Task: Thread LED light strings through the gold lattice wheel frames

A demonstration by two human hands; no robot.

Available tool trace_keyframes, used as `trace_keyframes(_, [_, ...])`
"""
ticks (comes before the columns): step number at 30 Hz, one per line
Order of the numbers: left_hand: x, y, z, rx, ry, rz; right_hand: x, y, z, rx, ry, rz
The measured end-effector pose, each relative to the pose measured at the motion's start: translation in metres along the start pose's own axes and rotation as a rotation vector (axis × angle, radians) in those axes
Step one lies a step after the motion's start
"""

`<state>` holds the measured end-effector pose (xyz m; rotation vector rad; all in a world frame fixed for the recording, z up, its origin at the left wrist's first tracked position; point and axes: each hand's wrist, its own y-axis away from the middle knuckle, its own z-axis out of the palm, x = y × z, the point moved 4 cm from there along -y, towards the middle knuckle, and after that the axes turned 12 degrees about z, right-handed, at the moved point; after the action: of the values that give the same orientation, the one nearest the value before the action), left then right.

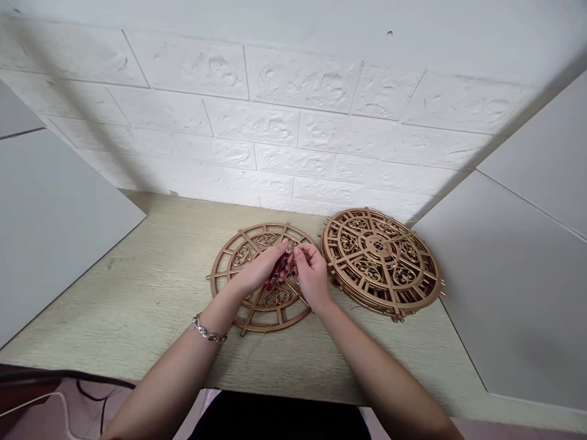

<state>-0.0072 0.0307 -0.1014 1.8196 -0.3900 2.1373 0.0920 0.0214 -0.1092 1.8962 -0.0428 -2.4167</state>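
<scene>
Both hands meet over a round, gold-brown openwork disc [280, 318] that lies flat on the table. My left hand [268, 264], with a silver chain bracelet [208, 330] at the wrist, is closed around a small dark red object [276, 272] with shiny bits. Close against it on the right, my right hand [312, 272] pinches with thumb and forefinger; what lies between the fingertips is too small to make out. A thin yellow thread hangs below the hands over the disc.
A stack of similar gold-brown discs [380, 260] stands at the right, close to the single disc, with loose thin wires on top. A white brick-pattern wall [293, 128] rises behind the table [151, 275]. Grey panels flank both sides. Cables [64, 376] show at lower left.
</scene>
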Motion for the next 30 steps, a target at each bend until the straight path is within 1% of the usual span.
trace_keyframes(4, [0.0017, 0.0004, 0.0007, -0.006, -0.031, -0.022, 0.0039, 0.0014, 0.0038, -0.059, -0.049, 0.013])
trace_keyframes(9, [0.0003, -0.0028, 0.0001, 0.038, -0.010, -0.011, 0.0046, 0.0018, 0.0045, -0.022, -0.021, -0.010])
trace_keyframes(19, [-0.0036, -0.0027, -0.0024, 0.076, -0.041, -0.062, 0.0081, 0.0004, 0.0045, -0.036, 0.003, 0.017])
trace_keyframes(25, [-0.0013, -0.0029, -0.0006, 0.079, -0.055, -0.066, 0.0077, 0.0005, 0.0054, -0.030, 0.008, 0.025])
trace_keyframes(30, [0.0018, -0.0014, -0.0008, 0.103, -0.119, -0.072, 0.0060, 0.0018, 0.0054, -0.042, 0.008, 0.034])
